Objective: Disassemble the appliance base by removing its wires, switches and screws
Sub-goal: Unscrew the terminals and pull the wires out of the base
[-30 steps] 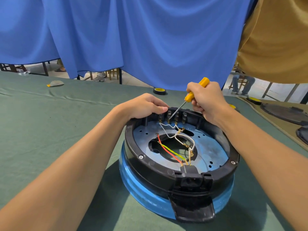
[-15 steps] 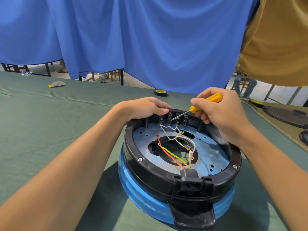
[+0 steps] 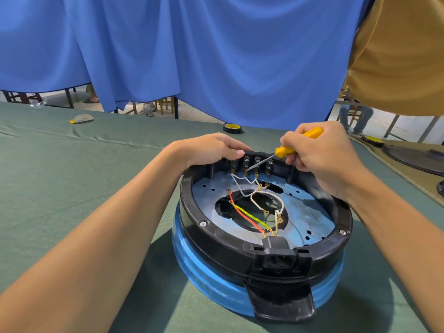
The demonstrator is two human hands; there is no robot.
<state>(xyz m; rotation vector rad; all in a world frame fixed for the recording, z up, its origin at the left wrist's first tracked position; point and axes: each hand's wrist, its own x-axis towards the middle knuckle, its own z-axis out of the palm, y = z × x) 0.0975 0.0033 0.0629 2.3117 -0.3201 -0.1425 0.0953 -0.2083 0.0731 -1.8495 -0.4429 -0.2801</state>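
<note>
Tilted flatter than before, the screwdriver [image 3: 284, 150] gripped by the right hand [image 3: 324, 161] meets the switch terminals [image 3: 256, 165] on the appliance base [image 3: 216, 240] on the green table [image 3: 72, 176], its far rim held by the left hand [image 3: 211, 150].

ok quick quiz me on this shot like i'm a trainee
1. True or false: the right hand grips a yellow-handled screwdriver.
2. The screwdriver's tip is at: A) the power socket on the near rim, B) the terminals on the far rim, C) the tape roll on the table.
3. Fill in: the ____ hand grips the far rim of the appliance base.

Key: 1 true; 2 B; 3 left, since the left hand curls over the rim beside the terminals.
</note>
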